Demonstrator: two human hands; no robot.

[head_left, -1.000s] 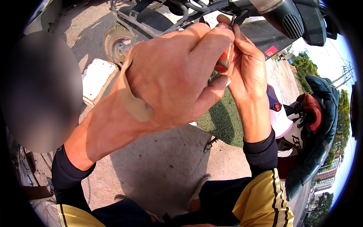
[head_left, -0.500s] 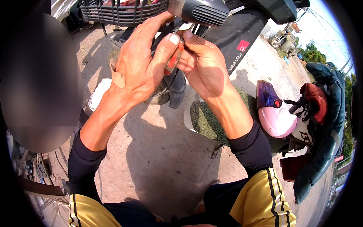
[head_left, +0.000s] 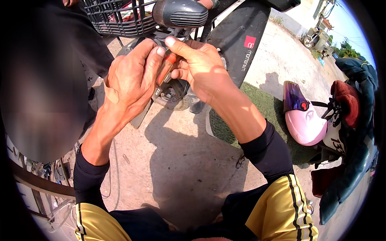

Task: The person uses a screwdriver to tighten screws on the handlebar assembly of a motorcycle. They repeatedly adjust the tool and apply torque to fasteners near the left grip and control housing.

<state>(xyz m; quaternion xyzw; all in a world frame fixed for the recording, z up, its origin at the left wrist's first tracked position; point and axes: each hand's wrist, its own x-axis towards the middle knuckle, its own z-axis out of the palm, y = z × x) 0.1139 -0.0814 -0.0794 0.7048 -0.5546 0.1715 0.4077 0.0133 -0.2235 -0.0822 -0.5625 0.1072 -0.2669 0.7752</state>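
My left hand (head_left: 134, 74) is closed around a slim hand tool (head_left: 165, 69) with a red-orange handle and a dark lower end. Its working tip is hidden behind my fingers, so its exact kind does not show. A tan sticking plaster (head_left: 111, 94) is on the back of that hand near the wrist. My right hand (head_left: 199, 66) meets the left at the tool's upper end, thumb and curled fingers closed; what they pinch is hidden. Both hands are in front of an electric scooter's front end, just below its dark headlight (head_left: 181, 14).
A black wire basket (head_left: 120, 18) stands beside the headlight. On the right, a pink helmet (head_left: 306, 127) with a purple visor rests by a dark padded cover (head_left: 354, 160). Green matting (head_left: 257, 100) lies under my right forearm. A person in dark clothes (head_left: 90, 44) is close at left.
The view has shifted, moving the headlight and basket leftward and the helmet rightward. My hands have turned slightly, exposing more of the tool's handle and its dark end. More of the person at left shows.
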